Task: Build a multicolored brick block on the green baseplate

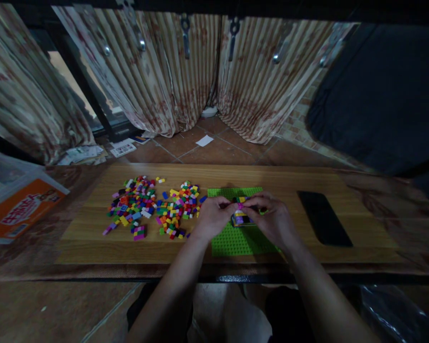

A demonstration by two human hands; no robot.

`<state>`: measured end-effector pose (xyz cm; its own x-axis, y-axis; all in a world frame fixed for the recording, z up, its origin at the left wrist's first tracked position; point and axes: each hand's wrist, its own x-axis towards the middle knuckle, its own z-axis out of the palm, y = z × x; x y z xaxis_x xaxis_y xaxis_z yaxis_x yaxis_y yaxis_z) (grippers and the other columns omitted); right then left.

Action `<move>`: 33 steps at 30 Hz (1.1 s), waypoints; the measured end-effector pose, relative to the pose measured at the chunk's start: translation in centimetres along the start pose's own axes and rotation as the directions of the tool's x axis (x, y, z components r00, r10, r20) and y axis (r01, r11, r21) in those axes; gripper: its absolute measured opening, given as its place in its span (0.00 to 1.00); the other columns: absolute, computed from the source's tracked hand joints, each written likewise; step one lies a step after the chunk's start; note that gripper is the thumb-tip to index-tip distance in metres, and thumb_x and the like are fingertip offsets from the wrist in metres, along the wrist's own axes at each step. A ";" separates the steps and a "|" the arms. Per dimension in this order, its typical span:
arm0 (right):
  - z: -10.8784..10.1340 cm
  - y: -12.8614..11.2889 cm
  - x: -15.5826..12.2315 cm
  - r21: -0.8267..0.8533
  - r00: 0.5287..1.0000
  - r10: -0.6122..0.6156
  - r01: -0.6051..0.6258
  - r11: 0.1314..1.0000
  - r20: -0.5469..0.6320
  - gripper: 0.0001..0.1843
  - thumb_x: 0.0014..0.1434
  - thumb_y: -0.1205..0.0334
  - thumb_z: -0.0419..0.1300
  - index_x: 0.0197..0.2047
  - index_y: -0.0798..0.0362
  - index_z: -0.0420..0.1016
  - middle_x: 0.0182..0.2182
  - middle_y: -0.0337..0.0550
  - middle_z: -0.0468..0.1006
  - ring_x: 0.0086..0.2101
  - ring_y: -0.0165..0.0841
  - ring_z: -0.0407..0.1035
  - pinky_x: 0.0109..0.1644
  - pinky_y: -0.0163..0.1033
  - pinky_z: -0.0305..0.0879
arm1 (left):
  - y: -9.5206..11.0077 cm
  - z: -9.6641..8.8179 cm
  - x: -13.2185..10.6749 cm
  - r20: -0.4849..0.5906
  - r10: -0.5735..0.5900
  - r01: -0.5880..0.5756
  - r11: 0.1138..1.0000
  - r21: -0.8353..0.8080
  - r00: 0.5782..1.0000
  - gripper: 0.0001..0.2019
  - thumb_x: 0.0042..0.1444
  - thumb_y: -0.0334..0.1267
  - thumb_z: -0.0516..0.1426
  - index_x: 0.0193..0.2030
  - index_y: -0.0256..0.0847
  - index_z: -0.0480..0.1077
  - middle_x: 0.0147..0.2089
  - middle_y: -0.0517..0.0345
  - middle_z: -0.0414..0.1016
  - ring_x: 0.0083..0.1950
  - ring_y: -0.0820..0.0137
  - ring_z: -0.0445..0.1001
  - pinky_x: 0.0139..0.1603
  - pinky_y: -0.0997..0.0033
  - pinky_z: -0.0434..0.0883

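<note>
A green baseplate lies on the wooden table in front of me. On it stands a small stack of coloured bricks. My left hand and my right hand meet over the stack, fingers pinched on its top bricks. Which hand holds which brick is hidden by the fingers. A heap of several loose coloured bricks is spread on the table left of the plate.
A black phone lies flat to the right of the baseplate. An orange box sits off the table's left end. Curtains hang behind the table, with papers on the tiled floor.
</note>
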<state>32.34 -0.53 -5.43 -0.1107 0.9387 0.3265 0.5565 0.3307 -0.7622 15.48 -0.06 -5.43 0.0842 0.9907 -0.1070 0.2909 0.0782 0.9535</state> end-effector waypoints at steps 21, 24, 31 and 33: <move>1.2 1.7 1.0 0.259 0.951 0.305 -0.308 0.915 0.052 0.19 0.50 0.52 0.66 0.44 0.51 0.79 0.39 0.44 0.82 0.39 0.38 0.75 0.46 0.47 0.69 | 1.0 1.6 0.4 -0.040 -0.304 0.266 0.885 -0.382 0.952 0.13 0.40 0.41 0.68 0.29 0.37 0.71 0.20 0.66 0.67 0.21 0.78 0.65 0.19 0.79 0.61; 1.3 2.0 1.1 0.320 0.949 0.312 -0.310 0.895 0.048 0.19 0.47 0.52 0.68 0.42 0.51 0.80 0.37 0.43 0.82 0.37 0.37 0.75 0.44 0.46 0.69 | 1.1 1.6 0.4 -0.043 -0.317 0.274 0.873 -0.404 0.947 0.13 0.39 0.38 0.68 0.29 0.37 0.70 0.20 0.66 0.67 0.21 0.78 0.66 0.19 0.79 0.63; 1.3 1.7 1.2 0.320 0.950 0.308 -0.305 0.897 0.042 0.20 0.46 0.52 0.69 0.41 0.52 0.80 0.37 0.44 0.82 0.37 0.37 0.74 0.45 0.46 0.69 | 1.1 1.7 0.4 -0.014 -0.319 0.281 0.851 -0.444 0.948 0.10 0.42 0.34 0.66 0.29 0.37 0.69 0.21 0.66 0.68 0.21 0.78 0.66 0.21 0.77 0.67; 1.2 1.7 1.1 0.320 0.947 0.318 -0.317 0.893 0.050 0.21 0.45 0.51 0.70 0.41 0.53 0.80 0.36 0.44 0.82 0.36 0.37 0.75 0.44 0.45 0.69 | 1.0 1.8 0.3 -0.020 -0.304 0.265 0.861 -0.435 0.953 0.11 0.42 0.35 0.67 0.30 0.37 0.70 0.22 0.66 0.69 0.21 0.78 0.67 0.22 0.77 0.67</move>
<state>32.11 1.21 -7.01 0.0314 0.9988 0.0388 0.2681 0.0290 -0.9629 17.50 0.12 -5.05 -0.0276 0.9222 -0.3857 -0.1415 0.3784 0.9148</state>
